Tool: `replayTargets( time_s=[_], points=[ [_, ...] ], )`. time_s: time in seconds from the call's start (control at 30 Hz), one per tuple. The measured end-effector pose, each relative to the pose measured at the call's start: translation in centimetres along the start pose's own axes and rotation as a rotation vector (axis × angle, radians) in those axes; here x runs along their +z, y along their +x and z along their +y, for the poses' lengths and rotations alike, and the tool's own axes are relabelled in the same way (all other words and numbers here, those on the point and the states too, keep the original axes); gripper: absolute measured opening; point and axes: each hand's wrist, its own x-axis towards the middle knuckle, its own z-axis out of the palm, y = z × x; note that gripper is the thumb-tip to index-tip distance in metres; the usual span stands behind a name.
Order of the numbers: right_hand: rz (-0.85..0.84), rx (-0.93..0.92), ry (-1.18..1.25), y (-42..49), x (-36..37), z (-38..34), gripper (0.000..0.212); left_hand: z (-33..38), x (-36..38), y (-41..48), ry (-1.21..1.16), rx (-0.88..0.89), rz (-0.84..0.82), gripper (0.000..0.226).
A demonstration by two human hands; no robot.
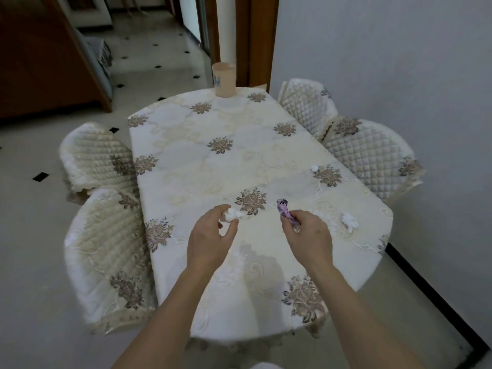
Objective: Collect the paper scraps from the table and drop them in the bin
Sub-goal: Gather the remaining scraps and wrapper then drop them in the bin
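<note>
My left hand pinches a crumpled white paper scrap just above the tablecloth near the table's front middle. In my right hand sits a purple crumpled wrapper, its end sticking out past the fingers. Another white scrap lies on the cloth to the right of my right hand. A smaller white scrap rests farther back near the right edge. A beige bin stands at the far end of the table.
Four chairs with quilted cream covers surround the table: two on the left, two on the right. A white wall runs close along the right side. Tiled floor and a doorway lie beyond the bin.
</note>
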Motion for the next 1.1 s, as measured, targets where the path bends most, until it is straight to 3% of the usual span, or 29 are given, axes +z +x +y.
replayTargets(
  time_s=[0.23,0.47,1.1],
  points=[
    [0.058,-0.098,0.03,0.7,-2.1,-2.1,0.017,2.1,-2.9,0.0,0.044,0.066,0.107,0.025],
    [-0.004,-0.185,0.099,-0.2,-1.0,-4.5,0.017,2.1,-5.7,-2.6,0.086,0.014,0.167,0.026],
    [-0.37,-0.615,0.266,-8.7,11.1,-23.1,0.02,-8.4,-22.0,-15.4,0.309,-0.34,0.531,0.022]
  ],
)
